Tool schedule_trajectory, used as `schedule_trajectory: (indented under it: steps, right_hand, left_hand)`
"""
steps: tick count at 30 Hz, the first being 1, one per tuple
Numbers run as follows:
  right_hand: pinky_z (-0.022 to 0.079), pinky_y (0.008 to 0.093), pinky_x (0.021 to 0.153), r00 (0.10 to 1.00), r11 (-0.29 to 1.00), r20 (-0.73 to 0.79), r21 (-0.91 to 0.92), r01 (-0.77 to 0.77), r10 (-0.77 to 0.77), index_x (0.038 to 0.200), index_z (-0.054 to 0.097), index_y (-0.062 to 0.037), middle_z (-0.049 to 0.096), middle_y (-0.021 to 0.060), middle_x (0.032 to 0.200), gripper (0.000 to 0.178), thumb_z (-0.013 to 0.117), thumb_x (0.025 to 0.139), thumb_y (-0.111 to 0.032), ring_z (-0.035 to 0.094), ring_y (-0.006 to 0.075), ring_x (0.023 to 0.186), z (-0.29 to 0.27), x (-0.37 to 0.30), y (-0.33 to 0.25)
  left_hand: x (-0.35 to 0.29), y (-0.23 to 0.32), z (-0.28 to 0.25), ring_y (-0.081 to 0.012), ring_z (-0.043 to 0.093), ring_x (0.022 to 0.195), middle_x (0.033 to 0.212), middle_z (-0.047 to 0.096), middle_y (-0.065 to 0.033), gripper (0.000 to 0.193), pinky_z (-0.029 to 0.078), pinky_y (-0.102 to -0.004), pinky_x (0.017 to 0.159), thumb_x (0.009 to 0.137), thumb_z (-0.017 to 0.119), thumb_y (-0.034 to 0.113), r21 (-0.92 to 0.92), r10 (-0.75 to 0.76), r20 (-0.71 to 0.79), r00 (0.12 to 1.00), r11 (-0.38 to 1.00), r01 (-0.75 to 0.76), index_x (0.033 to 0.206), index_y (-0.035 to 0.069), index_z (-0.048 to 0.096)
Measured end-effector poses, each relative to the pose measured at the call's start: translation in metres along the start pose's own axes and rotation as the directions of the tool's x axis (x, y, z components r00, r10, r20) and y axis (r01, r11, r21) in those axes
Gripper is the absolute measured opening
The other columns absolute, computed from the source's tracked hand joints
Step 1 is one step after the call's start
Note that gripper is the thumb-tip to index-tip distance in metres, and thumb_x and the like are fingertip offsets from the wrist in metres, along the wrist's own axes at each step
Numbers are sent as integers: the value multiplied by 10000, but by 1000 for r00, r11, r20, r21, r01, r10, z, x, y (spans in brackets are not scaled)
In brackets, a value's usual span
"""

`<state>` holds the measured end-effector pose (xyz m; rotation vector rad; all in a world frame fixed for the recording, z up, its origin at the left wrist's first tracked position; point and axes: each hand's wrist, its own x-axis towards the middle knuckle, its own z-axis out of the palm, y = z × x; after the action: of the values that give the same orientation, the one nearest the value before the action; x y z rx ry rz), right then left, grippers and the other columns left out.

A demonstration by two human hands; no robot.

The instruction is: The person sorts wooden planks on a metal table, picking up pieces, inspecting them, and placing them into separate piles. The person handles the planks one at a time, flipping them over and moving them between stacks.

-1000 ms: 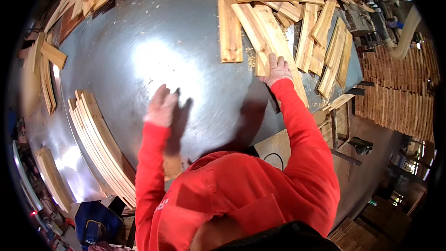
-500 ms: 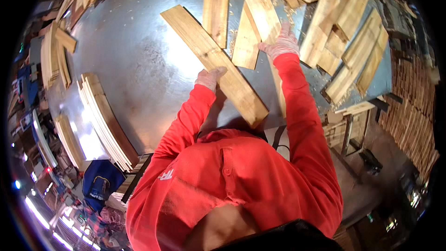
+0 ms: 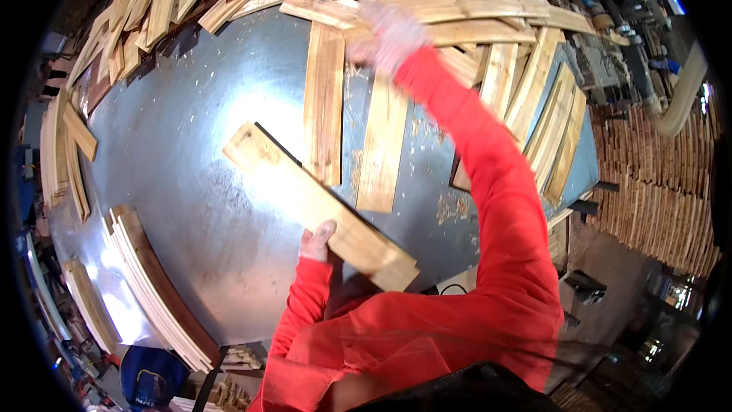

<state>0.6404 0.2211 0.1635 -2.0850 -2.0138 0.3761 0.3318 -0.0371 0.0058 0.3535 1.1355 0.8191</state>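
My left hand [image 3: 318, 241] is closed on the near part of a wooden plank [image 3: 305, 197], its thumb on top. That plank slants over the metal table, its near end close to my body. My right arm reaches far forward, and my right hand [image 3: 390, 38], smeared by motion, is over the near edge of a heap of planks [image 3: 457, 6]. Whether it holds anything cannot be made out. Two loose planks lie beyond the held one: an upright-lying board [image 3: 324, 107] and a shorter-looking board [image 3: 383, 149] right of it, just below my right hand.
Several narrow boards [image 3: 560, 137] lie at the table's right side. A curved-looking stack of strips [image 3: 156, 290] stands at the near left, with more boards [image 3: 65, 152] beyond it. Wood shavings [image 3: 451, 210] dot the metal table [image 3: 191, 145]. Stacked timber [image 3: 648, 183] stands off to the right.
My right hand has gone from a plank at the right to the far heap. That plank no longer lies where it was. The view has tilted farther up the table; my left hand keeps its plank.
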Motion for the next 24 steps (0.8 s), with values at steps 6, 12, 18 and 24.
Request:
schedule_trajectory:
  steps: [6, 12, 18, 24]
  right_hand:
    - [259, 457, 1114, 854, 885, -384, -162, -436, 350, 1468, 264, -79, 324, 201, 1484, 1000, 490, 760, -748, 310, 356, 1371, -55, 140, 195]
    - [171, 485, 1132, 889, 858, -141, -236, -457, 435, 1494, 185, -90, 311, 183, 1494, 1158, 499, 664, -833, 279, 326, 1392, 43, 107, 173]
    - [152, 406, 1157, 938, 896, -32, -286, -339, 344, 1472, 163, -10, 306, 205, 1482, 1171, 668, 656, -682, 259, 344, 1392, 74, -39, 61]
    - [265, 382, 1124, 910, 914, -132, -55, -403, 393, 1447, 233, 12, 389, 207, 1430, 1119, 793, 628, -506, 342, 331, 1353, 83, -104, 53]
  left_hand:
    - [-7, 29, 11, -162, 591, 872, 1002, 629, -32, 424, 485, -309, 786, 825, 659, 200, 445, 71, -8, 997, 894, -60, 1189, 12, 552]
    - [4, -9, -30, -156, 603, 835, 1027, 629, -42, 263, 488, -299, 737, 850, 647, 209, 257, 80, 107, 991, 961, -105, 1052, 44, 612]
    - [4, -12, -14, -214, 641, 886, 984, 676, -105, 331, 526, -332, 789, 804, 652, 160, 121, 58, -189, 980, 992, -36, 1084, -12, 620]
    - [2, 40, 22, -207, 646, 861, 981, 669, -111, 326, 529, -305, 770, 842, 641, 157, 312, 137, -291, 947, 949, -41, 1123, -2, 597]
